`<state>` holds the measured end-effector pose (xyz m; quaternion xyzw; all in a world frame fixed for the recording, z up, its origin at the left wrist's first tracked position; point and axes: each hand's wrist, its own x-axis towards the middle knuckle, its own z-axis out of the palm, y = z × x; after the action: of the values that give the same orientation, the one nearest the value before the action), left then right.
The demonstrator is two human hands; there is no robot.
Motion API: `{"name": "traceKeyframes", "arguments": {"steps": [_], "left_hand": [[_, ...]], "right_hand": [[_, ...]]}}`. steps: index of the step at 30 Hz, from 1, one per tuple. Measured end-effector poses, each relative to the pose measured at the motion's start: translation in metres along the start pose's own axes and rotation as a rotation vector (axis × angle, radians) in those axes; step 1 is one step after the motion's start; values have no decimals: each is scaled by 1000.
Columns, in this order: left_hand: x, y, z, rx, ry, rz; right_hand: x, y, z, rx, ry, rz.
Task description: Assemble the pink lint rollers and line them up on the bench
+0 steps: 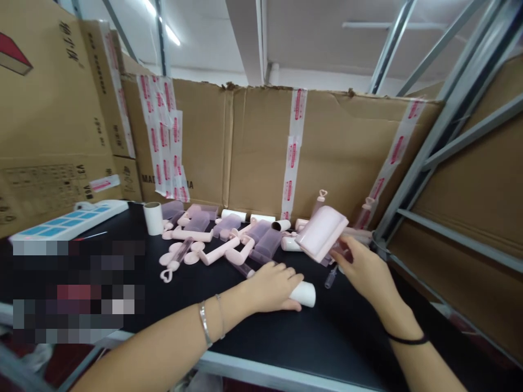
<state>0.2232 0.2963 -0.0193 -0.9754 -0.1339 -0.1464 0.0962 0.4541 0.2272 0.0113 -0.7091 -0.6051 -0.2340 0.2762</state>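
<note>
My left hand [272,286] lies on the black table [318,337], fingers curled over a white paper roll [304,294]. To its right, my right hand [363,267] holds up a pink lint-roller cover [322,233], tilted, just above the table. Behind both hands lies a heap of pink lint-roller handles [220,251], translucent purple covers [267,242] and small white rolls [281,225]. A taller white roll [153,218] stands upright at the heap's left edge.
A taped cardboard wall [327,147] closes off the back of the table. Large cardboard boxes [49,109] stand at left, above a white and blue power strip [69,220]. A grey metal rack [445,141] rises at right. A blurred patch covers the near left.
</note>
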Motion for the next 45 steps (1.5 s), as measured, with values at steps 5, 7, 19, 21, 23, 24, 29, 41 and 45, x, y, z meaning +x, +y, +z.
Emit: {"name": "traceKeyframes", "arguments": {"steps": [5,7,19,21,23,24,29,41,45], "left_hand": [[2,-2,1,61,77,-88],[1,-4,3,45,81,-130],[2,-6,-2,-152,30,-199],[2,-6,-4,-154,51,-239],[2,-5,-7,-170,89,-337],[1,-5,-9,-186,111,-400],[-1,-7,-14,-362,308,-563],[-7,-6,-22,-754,647,-512],[-7,-5,-22,-863,650,-574]], "right_hand": [[17,-11,5,-157,82,-53],[34,-16,7,-254,90,-137],[28,-15,15,-320,234,-412],[28,-15,14,-276,244,-386],[28,-16,13,-235,255,-371],[29,-17,13,-220,268,-363],[26,-23,6,-181,303,-334],[22,-39,3,-151,411,-391],[19,-38,2,-140,314,-347]]}}
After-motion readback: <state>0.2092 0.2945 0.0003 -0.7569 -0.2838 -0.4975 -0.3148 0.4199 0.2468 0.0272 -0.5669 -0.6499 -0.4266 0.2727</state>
